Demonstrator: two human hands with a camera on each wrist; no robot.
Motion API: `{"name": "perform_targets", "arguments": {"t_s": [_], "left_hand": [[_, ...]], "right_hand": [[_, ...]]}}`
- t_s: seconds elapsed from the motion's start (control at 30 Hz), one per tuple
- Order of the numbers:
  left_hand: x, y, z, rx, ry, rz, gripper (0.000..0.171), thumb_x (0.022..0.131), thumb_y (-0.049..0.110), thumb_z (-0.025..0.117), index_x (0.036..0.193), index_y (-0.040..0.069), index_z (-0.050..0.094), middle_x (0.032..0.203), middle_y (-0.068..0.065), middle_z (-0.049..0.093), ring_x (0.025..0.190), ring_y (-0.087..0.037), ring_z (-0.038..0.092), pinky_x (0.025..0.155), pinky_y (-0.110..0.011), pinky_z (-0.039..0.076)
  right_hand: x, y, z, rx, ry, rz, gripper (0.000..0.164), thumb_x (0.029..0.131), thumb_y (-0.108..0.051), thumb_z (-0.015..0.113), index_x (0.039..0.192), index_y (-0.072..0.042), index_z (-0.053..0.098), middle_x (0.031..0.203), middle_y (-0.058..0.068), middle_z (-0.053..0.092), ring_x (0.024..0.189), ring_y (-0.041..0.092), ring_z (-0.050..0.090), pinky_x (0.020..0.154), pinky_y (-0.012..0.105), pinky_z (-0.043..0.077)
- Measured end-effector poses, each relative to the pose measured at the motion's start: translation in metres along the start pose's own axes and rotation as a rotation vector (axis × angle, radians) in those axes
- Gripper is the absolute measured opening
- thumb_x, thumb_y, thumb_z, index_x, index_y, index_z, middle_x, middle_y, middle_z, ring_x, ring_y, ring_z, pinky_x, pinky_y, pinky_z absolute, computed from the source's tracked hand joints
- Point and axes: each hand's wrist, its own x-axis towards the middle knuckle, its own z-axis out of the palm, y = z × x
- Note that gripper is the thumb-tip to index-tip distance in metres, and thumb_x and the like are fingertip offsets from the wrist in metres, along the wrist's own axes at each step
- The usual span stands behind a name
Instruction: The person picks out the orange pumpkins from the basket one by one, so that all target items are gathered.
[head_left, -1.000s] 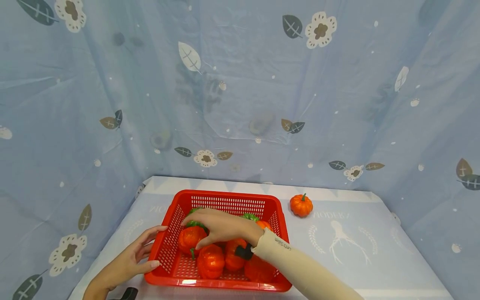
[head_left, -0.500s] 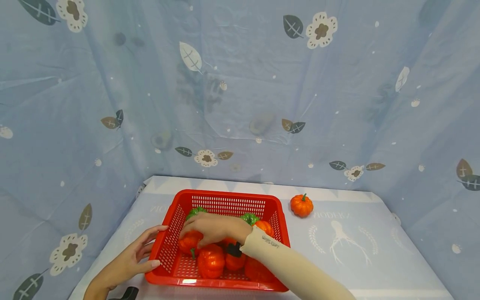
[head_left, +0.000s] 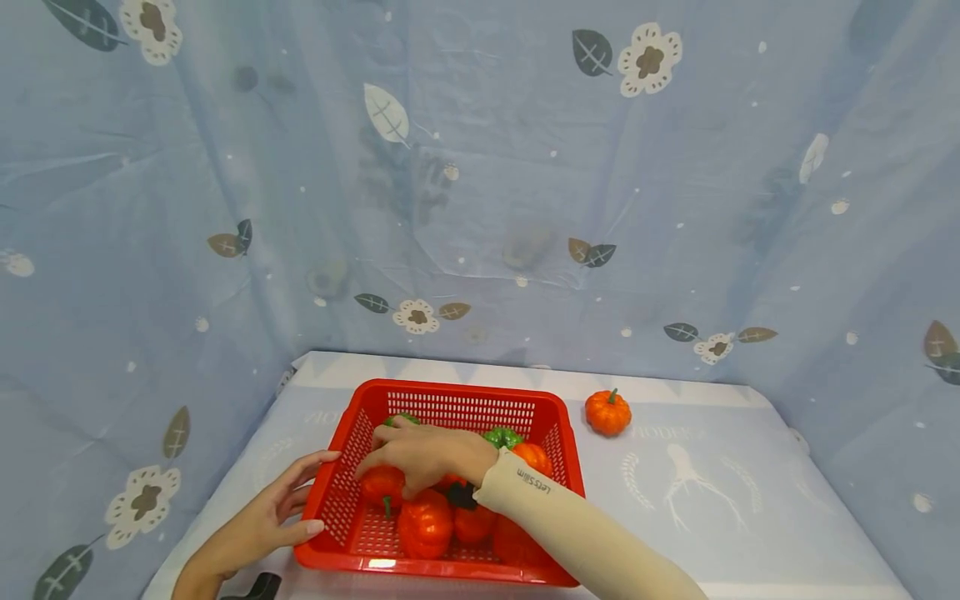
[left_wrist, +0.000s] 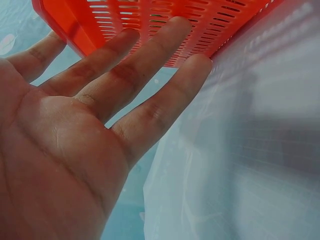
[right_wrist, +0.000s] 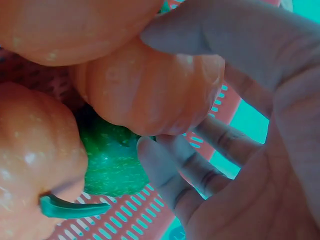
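Observation:
The red basket [head_left: 431, 568] holds several toy pumpkins. My right hand [head_left: 431, 454] reaches into its left part, thumb and fingers curled round an orange-red pumpkin [head_left: 384, 485]. In the right wrist view, the thumb lies on one side of this gripped pumpkin [right_wrist: 150, 90] and the fingertips on the other. A green pumpkin [right_wrist: 112, 160] sits right beside the fingertips there; the hand partly covers it in the head view. My left hand [head_left: 262, 517] is at the basket's left side, its fingers extended against the slotted outer wall [left_wrist: 150, 25].
More orange-red pumpkins [head_left: 426, 525] fill the basket's front, with a green one [head_left: 502, 437] toward the back. One small orange pumpkin [head_left: 608, 413] stands on the table [head_left: 697, 500], right of the basket. Patterned blue cloth [head_left: 480, 208] hangs behind.
My right hand has come down from over the green pumpkin, and its fingers have gone round the far side of the orange-red one. The left hand keeps its place at the basket.

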Motion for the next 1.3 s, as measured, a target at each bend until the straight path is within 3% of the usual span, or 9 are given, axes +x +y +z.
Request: {"name": "perform_targets", "arguments": {"t_s": [0.13,0.33,0.47,0.67,0.87,1.0,1.17,1.3], "left_hand": [[0.001,-0.001,0.0,-0.005,-0.004,0.018,0.08,0.095,0.014,0.071,0.16,0.019,0.025,0.162,-0.024,0.024,0.136,-0.051,0.044,0.095,-0.04,0.058],[0.001,-0.003,0.0,0.008,0.004,0.023,0.081,0.094,0.015,0.072,0.16,0.018,0.026,0.162,-0.024,0.024,0.135,-0.05,0.045,0.095,-0.041,0.057],[0.001,-0.003,-0.001,0.003,-0.006,0.024,0.08,0.094,0.015,0.071,0.16,0.017,0.026,0.162,-0.026,0.024,0.135,-0.051,0.045,0.096,-0.041,0.057],[0.002,-0.002,-0.001,-0.004,-0.009,0.01,0.08,0.095,0.014,0.071,0.16,0.017,0.025,0.163,-0.026,0.022,0.136,-0.051,0.044,0.095,-0.041,0.057],[0.002,-0.001,-0.001,0.015,0.003,-0.002,0.078,0.095,0.014,0.071,0.16,0.017,0.026,0.163,-0.026,0.021,0.136,-0.051,0.043,0.094,-0.042,0.058],[0.002,0.001,-0.002,0.006,-0.01,0.0,0.075,0.097,0.011,0.069,0.159,0.017,0.027,0.162,-0.026,0.022,0.137,-0.051,0.042,0.095,-0.041,0.057],[0.003,0.001,-0.001,0.017,-0.014,0.015,0.075,0.097,0.012,0.068,0.159,0.016,0.027,0.162,-0.027,0.022,0.138,-0.053,0.04,0.096,-0.041,0.057],[0.003,0.0,0.0,0.014,-0.014,0.026,0.075,0.097,0.011,0.068,0.159,0.016,0.027,0.162,-0.027,0.022,0.137,-0.053,0.041,0.096,-0.04,0.057]], "right_hand": [[-0.002,0.0,-0.004,-0.004,0.013,0.033,0.069,0.083,-0.03,0.088,0.144,-0.041,0.058,0.138,-0.008,0.047,0.122,0.014,0.043,0.096,0.022,0.045],[-0.002,0.006,-0.005,0.095,0.085,0.026,0.063,0.082,-0.035,0.088,0.137,-0.03,0.058,0.132,-0.01,0.054,0.119,0.008,0.048,0.098,0.017,0.043],[-0.005,0.011,-0.003,0.154,0.117,0.032,0.068,0.081,-0.038,0.088,0.139,-0.031,0.055,0.127,-0.012,0.058,0.115,0.004,0.052,0.099,0.018,0.044],[-0.014,0.021,-0.005,0.205,0.161,0.03,0.068,0.084,-0.044,0.084,0.145,-0.031,0.056,0.134,-0.007,0.056,0.119,0.006,0.053,0.103,0.023,0.045],[-0.028,0.034,-0.007,0.385,0.301,0.052,0.062,0.085,-0.043,0.083,0.136,-0.023,0.055,0.13,-0.009,0.058,0.115,0.003,0.055,0.099,0.018,0.046],[-0.038,0.042,-0.009,0.491,0.385,0.03,0.067,0.084,-0.045,0.083,0.138,-0.023,0.05,0.13,-0.012,0.06,0.112,-0.001,0.056,0.097,0.017,0.047],[-0.05,0.048,-0.01,0.501,0.424,0.019,0.069,0.086,-0.048,0.08,0.147,-0.028,0.051,0.14,-0.012,0.056,0.122,0.002,0.053,0.102,0.024,0.047],[-0.06,0.051,-0.01,0.505,0.42,0.055,0.061,0.086,-0.049,0.079,0.139,-0.027,0.058,0.135,-0.013,0.059,0.117,0.003,0.055,0.1,0.026,0.049]]}}
